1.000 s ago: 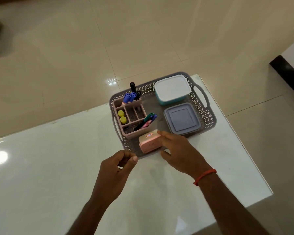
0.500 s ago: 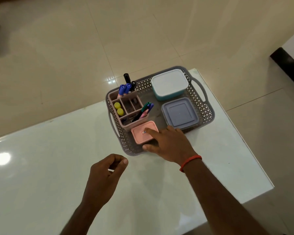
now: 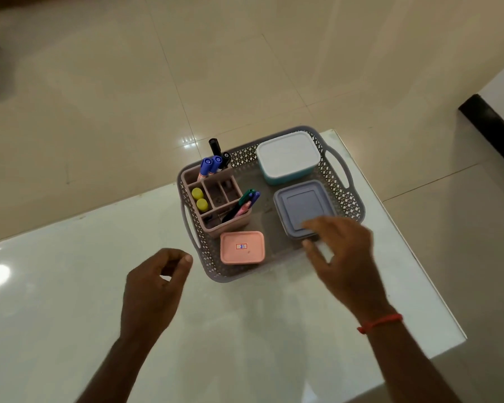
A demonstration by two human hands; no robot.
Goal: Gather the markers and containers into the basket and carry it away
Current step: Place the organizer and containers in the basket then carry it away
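Note:
A grey lattice basket [image 3: 352,205] with side handles sits at the far right of the white table. Inside it stand a pink organiser [image 3: 217,199] with blue, black, green and yellow-capped markers, a teal box with a white lid [image 3: 287,157], a flat grey-blue lidded box [image 3: 300,205] and a small pink box [image 3: 242,247] lying flat at the front. My right hand [image 3: 342,254] hovers over the basket's front right corner, fingers spread, holding nothing. My left hand [image 3: 154,283] is loosely curled above the table, just left of the basket's front edge, apart from it.
The glossy white table [image 3: 70,301] ends close behind and to the right of the basket. Beyond is beige tiled floor [image 3: 128,82]. A dark skirting strip [image 3: 489,126] runs at the far right.
My right hand laid the pink box flat in the basket's front, let it go and moved right over the grey-blue box corner. My left hand barely moved.

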